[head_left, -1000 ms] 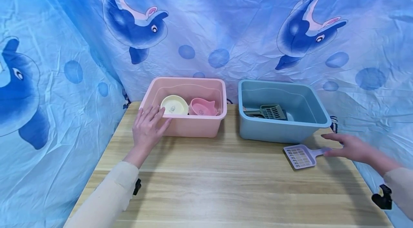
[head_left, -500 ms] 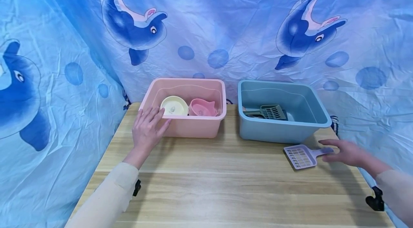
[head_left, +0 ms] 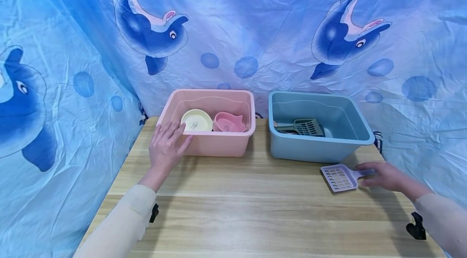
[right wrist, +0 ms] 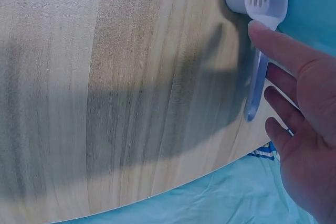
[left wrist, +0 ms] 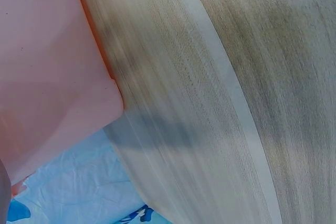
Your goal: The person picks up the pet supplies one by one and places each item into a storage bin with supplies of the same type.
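Observation:
My left hand (head_left: pixel 165 146) rests on the front left rim of a pink bin (head_left: pixel 219 144), its fingers over the edge. Inside that bin are a cream bowl (head_left: pixel 197 120) and a pink cat-eared bowl (head_left: pixel 229 122). At the right, a lilac litter scoop (head_left: pixel 339 177) with a slotted head lies on the table. My right hand (head_left: pixel 384 176) is at its handle, thumb on one side and fingers on the other. In the right wrist view the handle (right wrist: pixel 256 87) passes between the thumb and the spread fingers; the thumb tip is near its neck.
A blue bin (head_left: pixel 313 150) stands at the back right, just behind the scoop. It holds a dark green slotted scoop (head_left: pixel 309 127) and other items, partly hidden. Blue dolphin-print cloth (head_left: pixel 226 26) hangs behind and beside the wooden table (head_left: pixel 240 209).
My right hand has moved left and slightly down along the lilac scoop's handle, nearer its head. The scoop and my left hand have stayed in place.

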Demonstrator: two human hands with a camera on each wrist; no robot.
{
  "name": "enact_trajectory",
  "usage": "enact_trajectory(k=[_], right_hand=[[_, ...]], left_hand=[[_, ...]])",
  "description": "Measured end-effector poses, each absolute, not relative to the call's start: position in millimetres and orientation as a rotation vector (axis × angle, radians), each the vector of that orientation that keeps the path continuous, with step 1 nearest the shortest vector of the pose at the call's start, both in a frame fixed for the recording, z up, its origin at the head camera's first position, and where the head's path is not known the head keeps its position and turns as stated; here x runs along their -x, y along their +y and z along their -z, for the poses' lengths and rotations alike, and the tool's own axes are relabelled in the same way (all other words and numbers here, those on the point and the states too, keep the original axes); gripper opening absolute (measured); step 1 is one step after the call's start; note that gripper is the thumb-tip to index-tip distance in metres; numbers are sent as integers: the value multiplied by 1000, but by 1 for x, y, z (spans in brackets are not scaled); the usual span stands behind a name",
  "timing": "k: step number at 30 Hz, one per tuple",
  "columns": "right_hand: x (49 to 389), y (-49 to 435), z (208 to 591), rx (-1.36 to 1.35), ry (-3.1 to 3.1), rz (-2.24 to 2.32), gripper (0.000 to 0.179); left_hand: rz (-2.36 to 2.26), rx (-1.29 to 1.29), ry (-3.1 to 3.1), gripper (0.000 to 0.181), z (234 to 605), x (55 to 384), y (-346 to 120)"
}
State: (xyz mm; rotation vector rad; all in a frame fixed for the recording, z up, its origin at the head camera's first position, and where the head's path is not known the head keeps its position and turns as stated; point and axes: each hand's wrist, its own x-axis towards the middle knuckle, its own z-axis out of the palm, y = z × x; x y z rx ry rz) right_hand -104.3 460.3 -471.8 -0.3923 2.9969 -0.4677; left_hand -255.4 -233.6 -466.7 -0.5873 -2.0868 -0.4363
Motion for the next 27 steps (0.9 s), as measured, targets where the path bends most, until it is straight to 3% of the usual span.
enact_trajectory(k=[11,27], right_hand=[[106,454,472,277,2854,512,54],[100,444,483,424,2975,385,28]], left_hand=[[438,583,-2073,56,466,257,-233],[419,596,-2088,54,467,256,-234]])
